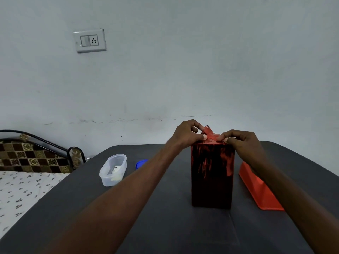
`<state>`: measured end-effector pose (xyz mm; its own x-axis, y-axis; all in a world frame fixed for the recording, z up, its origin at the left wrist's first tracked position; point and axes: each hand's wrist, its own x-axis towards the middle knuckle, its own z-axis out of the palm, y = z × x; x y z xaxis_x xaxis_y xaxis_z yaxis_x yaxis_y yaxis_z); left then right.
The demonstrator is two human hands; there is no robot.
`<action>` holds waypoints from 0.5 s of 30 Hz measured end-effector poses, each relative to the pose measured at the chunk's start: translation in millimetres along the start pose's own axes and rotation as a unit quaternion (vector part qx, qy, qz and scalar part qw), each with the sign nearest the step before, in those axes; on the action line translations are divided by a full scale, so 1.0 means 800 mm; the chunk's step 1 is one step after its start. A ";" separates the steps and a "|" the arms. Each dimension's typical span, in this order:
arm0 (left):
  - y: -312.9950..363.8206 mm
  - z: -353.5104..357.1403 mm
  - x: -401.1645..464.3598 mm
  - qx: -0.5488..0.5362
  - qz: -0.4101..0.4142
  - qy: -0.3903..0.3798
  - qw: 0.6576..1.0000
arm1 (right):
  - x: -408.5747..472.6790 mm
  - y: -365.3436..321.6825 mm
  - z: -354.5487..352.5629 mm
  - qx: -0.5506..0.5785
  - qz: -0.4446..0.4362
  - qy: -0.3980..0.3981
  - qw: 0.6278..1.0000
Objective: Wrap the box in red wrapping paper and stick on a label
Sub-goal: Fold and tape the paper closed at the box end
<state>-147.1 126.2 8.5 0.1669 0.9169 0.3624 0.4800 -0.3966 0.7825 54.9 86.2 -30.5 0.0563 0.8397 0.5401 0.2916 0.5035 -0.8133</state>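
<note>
A tall box (212,175) stands upright on the dark grey table (165,217), its sides covered in shiny red wrapping paper. At its top a loose flap of the red paper (210,134) sticks up. My left hand (187,133) pinches the flap from the left with thumb and fingers. My right hand (240,138) pinches it from the right, fingers curled over the box's top edge. No label is visible on the side of the box facing me.
A clear plastic container (113,169) holding small pale items sits left of the box, with a blue lid (141,164) behind my left forearm. An orange tray (260,191) lies right of the box. A bed (23,180) adjoins the table's left.
</note>
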 end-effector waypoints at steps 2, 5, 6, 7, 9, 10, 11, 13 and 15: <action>-0.003 0.001 0.001 -0.006 -0.026 -0.002 1.000 | 0.001 0.004 -0.001 -0.014 -0.005 -0.001 1.000; -0.002 -0.003 0.004 -0.005 -0.065 -0.016 0.998 | 0.003 0.008 0.000 -0.033 -0.012 -0.009 0.999; -0.002 -0.003 0.006 -0.007 -0.074 -0.021 0.997 | 0.004 0.009 0.000 -0.036 -0.011 -0.008 0.999; -0.002 -0.003 0.008 -0.007 -0.078 -0.025 0.997 | 0.005 0.009 -0.001 -0.035 -0.007 -0.005 0.999; -0.002 -0.002 0.009 -0.003 -0.081 -0.020 0.996 | 0.007 0.006 -0.002 -0.027 0.006 -0.002 1.000; -0.003 -0.002 0.009 0.001 -0.081 -0.016 0.997 | 0.007 0.004 -0.002 -0.023 0.012 -0.002 1.000; -0.004 -0.003 0.010 0.005 -0.080 -0.015 0.997 | 0.007 0.003 -0.003 -0.021 0.017 -0.003 1.000; -0.005 -0.003 0.010 0.005 -0.072 -0.019 0.997 | 0.008 0.003 -0.005 -0.019 0.024 -0.005 1.000; -0.005 -0.002 0.008 0.004 -0.061 -0.021 0.998 | 0.009 0.004 -0.007 -0.020 0.027 -0.015 0.999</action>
<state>-149.3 133.3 8.8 0.1415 0.9597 0.2427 0.5054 -0.2809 0.8159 61.7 92.5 -27.7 0.0453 0.8713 0.4887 0.3263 0.4494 -0.8316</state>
